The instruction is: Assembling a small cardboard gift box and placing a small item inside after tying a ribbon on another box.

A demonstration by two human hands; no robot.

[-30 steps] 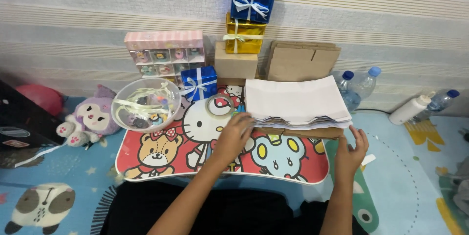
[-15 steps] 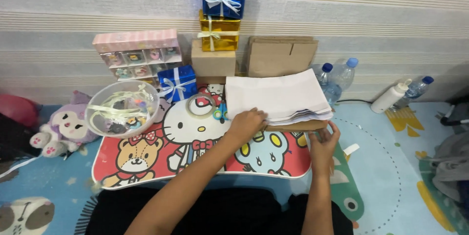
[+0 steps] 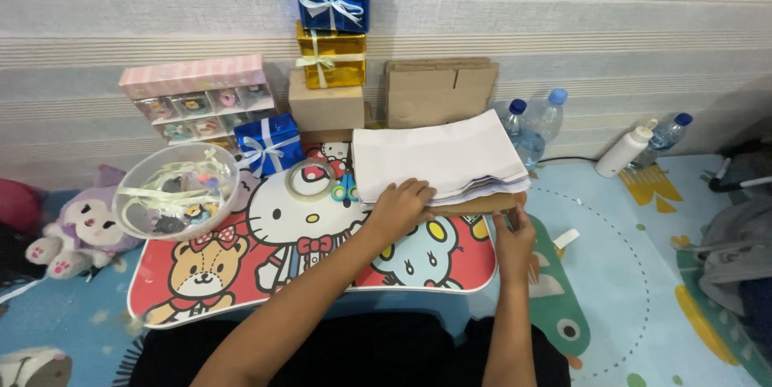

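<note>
White paper stack [image 3: 438, 160] sits on the counter's [image 3: 241, 290] right end, your left hand [image 3: 400, 208] flat on its near edge, right hand [image 3: 513, 236] pinching the cardboard [image 3: 474, 205] underneath, nothing wrapped yet.

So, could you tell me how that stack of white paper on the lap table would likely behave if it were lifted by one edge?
The stack of white paper would probably flop and sag, since it is made of thin loose sheets. Its right edge is already fanned out, so the sheets would likely slide apart. The left hand presses its near edge and the right hand is at its corner, which suggests it needs steadying.
</note>
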